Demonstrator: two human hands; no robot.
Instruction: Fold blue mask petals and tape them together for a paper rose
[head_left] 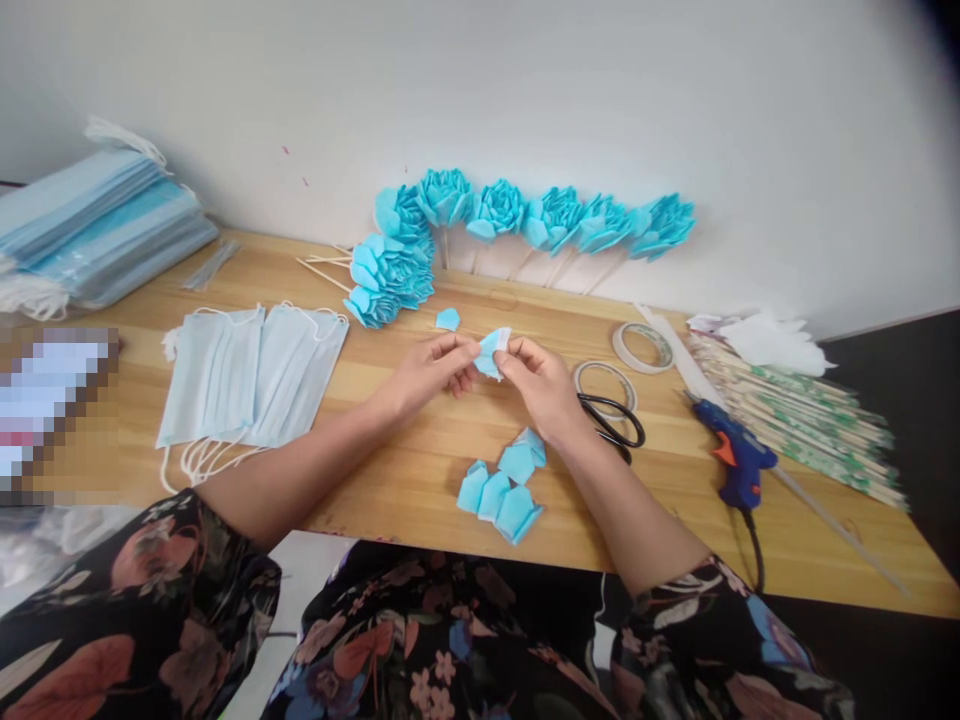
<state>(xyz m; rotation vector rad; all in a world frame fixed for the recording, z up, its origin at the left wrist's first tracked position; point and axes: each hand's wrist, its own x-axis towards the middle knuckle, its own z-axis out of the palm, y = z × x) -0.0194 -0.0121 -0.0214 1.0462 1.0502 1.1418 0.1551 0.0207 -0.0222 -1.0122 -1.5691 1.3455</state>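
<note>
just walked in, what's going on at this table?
A person holds a small blue piece with the fingers of both the left hand and right hand, above the table. More folded blue pieces lie piled below. Face masks lie to the left, scissors and a glue gun to the right. Blue flowers on sticks lean against the wall.

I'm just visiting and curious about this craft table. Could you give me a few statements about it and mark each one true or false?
1. The left hand and right hand pinch one small blue piece. True.
2. The scissors lie left of the masks. False: they lie beside the right hand, far right of the masks.
3. Blue flowers lean against the wall. True.
4. The right hand holds the glue gun. False: it lies untouched on the table.
5. A pile of blue petals lies between the forearms. True.
</note>
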